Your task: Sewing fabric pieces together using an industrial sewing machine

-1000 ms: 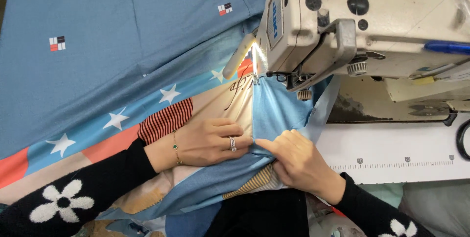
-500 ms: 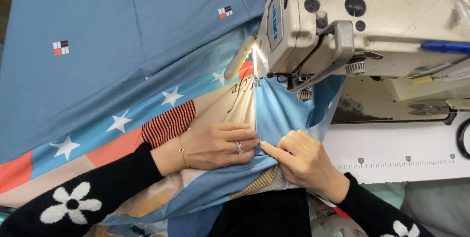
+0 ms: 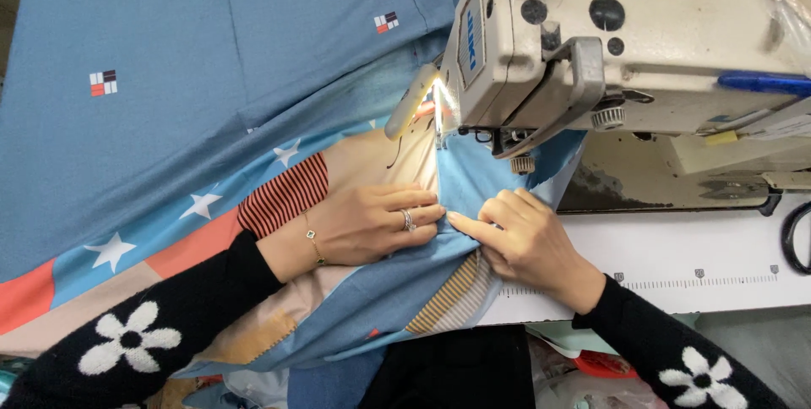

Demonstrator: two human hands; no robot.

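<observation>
Both hands have crept nearer the needle. Left hand (image 3: 372, 223) lies spread flat on the patchwork fabric (image 3: 279, 198) (ring, thin bracelet); right hand (image 3: 524, 236) pinches its blue fold just below the presser foot. Sewing machine (image 3: 625, 46), cream, bears a blue rectangular label (image 3: 476, 37). White table (image 3: 693, 253) has a ruler strip.

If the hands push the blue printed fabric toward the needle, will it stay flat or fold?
The blue printed fabric is probably floppy: it already creases and bunches under the left hand and right hand. It likely drags too, since much of it hangs over the table edge. It seems light, as fingertips alone gather it.
</observation>
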